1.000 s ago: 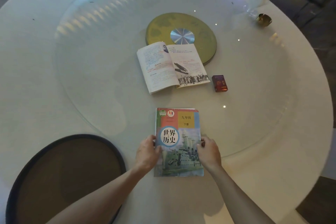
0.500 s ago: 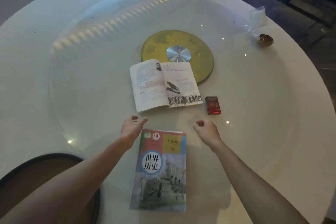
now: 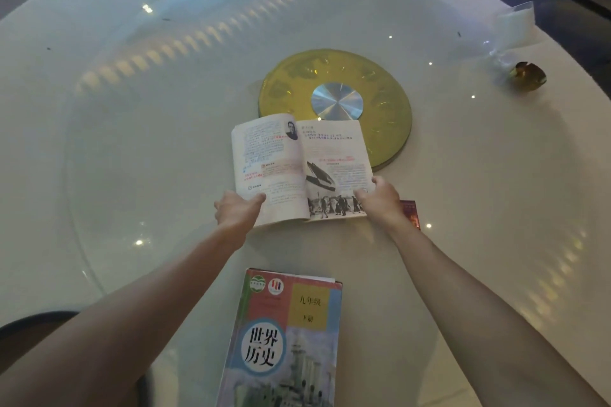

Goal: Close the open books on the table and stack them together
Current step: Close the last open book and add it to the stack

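Two books: one open book [image 3: 301, 168] lies near the middle of the table [image 3: 99, 142], its far right corner overlapping the rim of the yellow disc [image 3: 380, 99]; one closed book [image 3: 284, 340] lies cover up at the near edge, well apart from the first.
Left hand [image 3: 236, 211]: thumb on top of the left page at its near corner, the other fingers hidden under the book's edge; it grips that side, a hold fit for lifting the page block.
Right hand [image 3: 380, 200]: thumb and fingers pinch the near right corner of the right page, so each half of the book is held by its own hand.
Why this hold: a hand on each half probably serves to fold the two sides together along the spine.
Closed book's place: it probably sits at the near edge as the base of the stack, within easy reach.
Red box [image 3: 410, 211]: just beside the right wrist, partly hidden by it; it could be nudged as the right half swings over.
Task state: one book shut, one still open, nothing stacked yet.
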